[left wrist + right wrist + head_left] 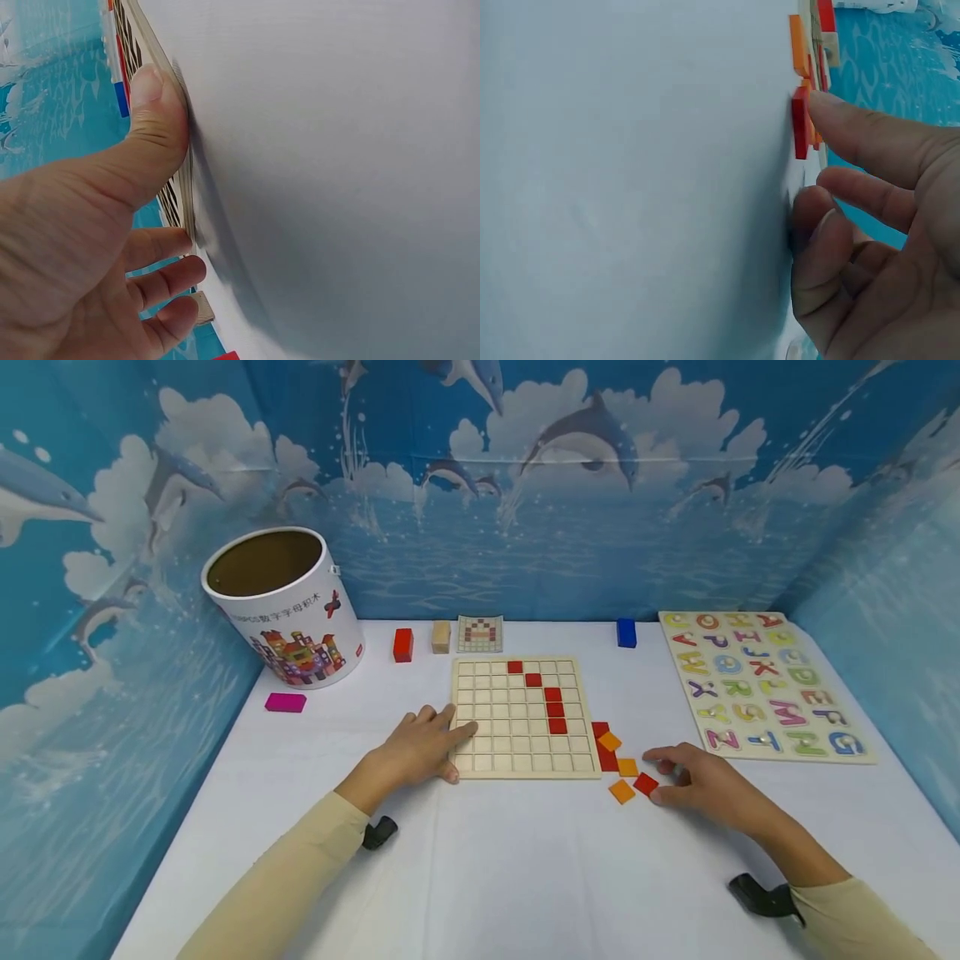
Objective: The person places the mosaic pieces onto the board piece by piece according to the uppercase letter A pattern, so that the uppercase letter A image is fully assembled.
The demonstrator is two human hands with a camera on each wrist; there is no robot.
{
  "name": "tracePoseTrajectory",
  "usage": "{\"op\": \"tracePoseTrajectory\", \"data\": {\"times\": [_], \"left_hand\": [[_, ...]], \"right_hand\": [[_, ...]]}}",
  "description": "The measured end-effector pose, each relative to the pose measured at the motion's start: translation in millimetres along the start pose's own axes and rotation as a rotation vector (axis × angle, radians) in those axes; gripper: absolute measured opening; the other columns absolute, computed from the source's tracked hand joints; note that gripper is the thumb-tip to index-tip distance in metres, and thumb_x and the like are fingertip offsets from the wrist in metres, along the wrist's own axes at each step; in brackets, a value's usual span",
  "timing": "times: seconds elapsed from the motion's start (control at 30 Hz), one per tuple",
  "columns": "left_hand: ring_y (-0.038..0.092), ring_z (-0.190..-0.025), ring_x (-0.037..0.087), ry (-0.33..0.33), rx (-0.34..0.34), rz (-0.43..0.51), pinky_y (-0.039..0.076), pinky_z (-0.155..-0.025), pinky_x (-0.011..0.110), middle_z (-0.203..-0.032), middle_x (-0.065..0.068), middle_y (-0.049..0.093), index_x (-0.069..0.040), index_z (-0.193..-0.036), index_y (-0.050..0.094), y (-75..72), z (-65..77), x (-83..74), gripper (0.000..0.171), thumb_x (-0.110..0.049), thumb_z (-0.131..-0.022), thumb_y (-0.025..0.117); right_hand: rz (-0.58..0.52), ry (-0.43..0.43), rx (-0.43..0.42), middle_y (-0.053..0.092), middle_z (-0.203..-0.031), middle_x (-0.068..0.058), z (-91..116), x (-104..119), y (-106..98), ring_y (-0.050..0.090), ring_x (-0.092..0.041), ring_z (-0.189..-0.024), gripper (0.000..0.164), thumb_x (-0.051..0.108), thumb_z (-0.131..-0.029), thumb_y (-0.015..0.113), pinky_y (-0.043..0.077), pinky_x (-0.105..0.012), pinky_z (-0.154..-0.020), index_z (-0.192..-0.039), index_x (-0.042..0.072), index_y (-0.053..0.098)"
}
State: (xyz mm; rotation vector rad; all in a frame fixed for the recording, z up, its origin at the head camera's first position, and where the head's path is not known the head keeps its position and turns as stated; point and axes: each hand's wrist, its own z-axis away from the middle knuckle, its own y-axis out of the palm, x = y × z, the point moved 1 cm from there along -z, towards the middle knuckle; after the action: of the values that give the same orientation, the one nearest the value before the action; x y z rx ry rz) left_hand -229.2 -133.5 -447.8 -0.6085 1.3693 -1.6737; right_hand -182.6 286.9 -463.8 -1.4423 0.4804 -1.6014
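My left hand (422,746) rests at the left side of a wooden grid board (480,760), index finger extended over the squares. In the left wrist view, its thumb (154,112) lies against the board's edge. Several red square tiles (555,710) form a bent line in the board's upper right. My right hand (701,781) is beside loose tiles off the board's right side. Its thumb touches a red tile (800,124), while the other fingers stay apart from it. Orange tiles (621,791) and more red tiles (608,762) lie close by, some overlapping.
A small pattern card (480,634) lies behind the board, with a natural wood block (441,637) and red block (403,645) beside it. A blue block (626,633), magenta block (285,702), white bucket (315,610) and alphabet board (705,710) stand or lie around.
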Motion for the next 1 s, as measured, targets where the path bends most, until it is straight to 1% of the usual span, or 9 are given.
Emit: {"op": "tracePoseTrajectory", "data": {"times": [0.1, 0.27, 0.47, 0.63, 0.8, 1.0], "left_hand": [[0.038, -0.134, 0.031, -0.007, 0.004, -0.02, 0.036, -0.104, 0.047, -0.166, 0.017, 0.027, -0.03, -0.16, 0.037, 0.2, -0.6, 0.5, 0.092, -0.049, -0.079, 0.078], [0.038, -0.134, 0.032, 0.004, 0.006, -0.019, 0.037, -0.104, 0.049, -0.166, 0.019, 0.028, -0.028, -0.159, 0.038, -0.5, -0.8, 0.2, 0.091, -0.049, -0.079, 0.078], [0.038, -0.136, 0.033, 0.003, -0.002, -0.034, 0.037, -0.104, 0.049, -0.165, 0.018, 0.029, -0.028, -0.159, 0.039, 0.4, -0.8, 0.1, 0.093, -0.049, -0.078, 0.078], [0.038, -0.136, 0.033, 0.003, -0.002, -0.038, 0.037, -0.104, 0.049, -0.165, 0.019, 0.03, -0.028, -0.159, 0.039, 1.3, -1.5, 0.0, 0.093, -0.049, -0.077, 0.079], [0.038, -0.136, 0.033, 0.002, 0.002, -0.026, 0.037, -0.105, 0.049, -0.165, 0.019, 0.03, -0.028, -0.159, 0.039, 0.9, -1.2, 0.1, 0.092, -0.048, -0.078, 0.079], [0.038, -0.137, 0.034, 0.008, 0.002, -0.021, 0.037, -0.105, 0.05, -0.164, 0.019, 0.03, -0.027, -0.159, 0.039, -0.7, 0.6, -1.0, 0.092, -0.047, -0.078, 0.08]], "right_hand": [[0.02, -0.018, -0.01, 0.061, -0.11, -0.004, 2, 0, 4, 0.052, -0.021, -0.091, 0.054, 0.03, -0.086, 0.082, 0.048, -0.026, -0.069, -0.135, 0.011, 0.065], [0.03, -0.034, -0.027, 0.062, -0.105, -0.002, 1, 2, 7, 0.052, -0.02, -0.09, 0.043, 0.026, -0.086, 0.083, 0.048, -0.025, -0.069, -0.126, 0.013, 0.071], [0.024, -0.047, -0.041, 0.062, -0.103, -0.001, 1, 5, 8, 0.053, -0.02, -0.089, 0.035, 0.022, -0.086, 0.083, 0.049, -0.024, -0.069, -0.118, 0.015, 0.071], [0.024, -0.031, -0.043, 0.063, -0.099, 0.0, 0, 9, 9, 0.054, -0.02, -0.089, 0.034, 0.017, -0.087, 0.081, 0.05, -0.025, -0.07, -0.118, 0.016, 0.067], [0.01, -0.029, -0.032, 0.062, -0.095, 0.0, -1, 8, 7, 0.055, -0.02, -0.088, 0.032, 0.019, -0.09, 0.078, 0.05, -0.026, -0.07, -0.119, 0.018, 0.065], [-0.061, -0.077, -0.018, 0.062, -0.095, -0.002, -2, 9, -9, 0.057, -0.019, -0.077, 0.031, 0.021, -0.094, 0.073, 0.049, -0.026, -0.063, -0.124, 0.018, 0.064]]}}
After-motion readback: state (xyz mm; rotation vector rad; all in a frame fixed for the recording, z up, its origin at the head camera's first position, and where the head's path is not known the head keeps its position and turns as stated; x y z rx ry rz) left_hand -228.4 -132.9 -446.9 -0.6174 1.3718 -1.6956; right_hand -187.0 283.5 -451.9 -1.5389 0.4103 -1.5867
